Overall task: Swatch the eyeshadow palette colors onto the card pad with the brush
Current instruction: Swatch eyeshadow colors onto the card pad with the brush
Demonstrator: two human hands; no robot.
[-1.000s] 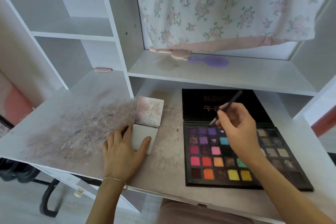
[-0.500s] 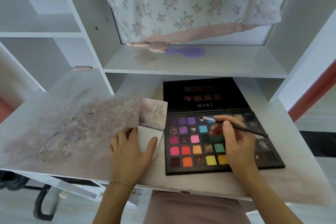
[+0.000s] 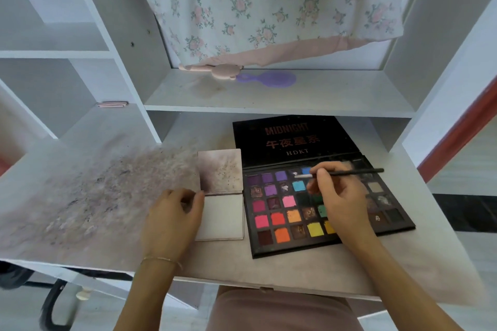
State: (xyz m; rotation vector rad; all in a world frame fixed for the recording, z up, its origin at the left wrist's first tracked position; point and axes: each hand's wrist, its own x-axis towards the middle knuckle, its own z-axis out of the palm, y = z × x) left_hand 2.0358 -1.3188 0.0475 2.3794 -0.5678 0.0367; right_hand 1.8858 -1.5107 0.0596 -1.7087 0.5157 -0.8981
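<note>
The right hand [image 3: 340, 203] pinches the brush [image 3: 341, 173] between thumb and fingertips, fingers curled round the thin black handle, which lies nearly level and points right. Its pale tip hangs over the top row of the palette [image 3: 322, 209], just beside the blue pan; whether it touches the powder cannot be told. The left hand [image 3: 172, 220] rests at the left edge of the card pad [image 3: 223, 219], fingers loosely bent and the thumb against the edge by the hinge, so it touches the pad without clasping it. A thin bracelet [image 3: 161, 259] circles that wrist. The pad lies open on the desk [image 3: 80, 196], just left of the palette and touching or nearly touching it: the lower page is blank white, the flipped-up page [image 3: 220, 170] smudged with grey-purple specks. The desk to the left carries a wide smear of the same powder. The palette lid [image 3: 293, 140] lies open flat behind the pans and reads "MIDNIGHT" in red, then a line of red Chinese characters, then "HDKT" in pale letters. On the shelf [image 3: 322, 99] above lie a purple hand mirror [image 3: 271, 78] and a pink item [image 3: 215, 70], under a hanging floral cloth [image 3: 269, 2].
</note>
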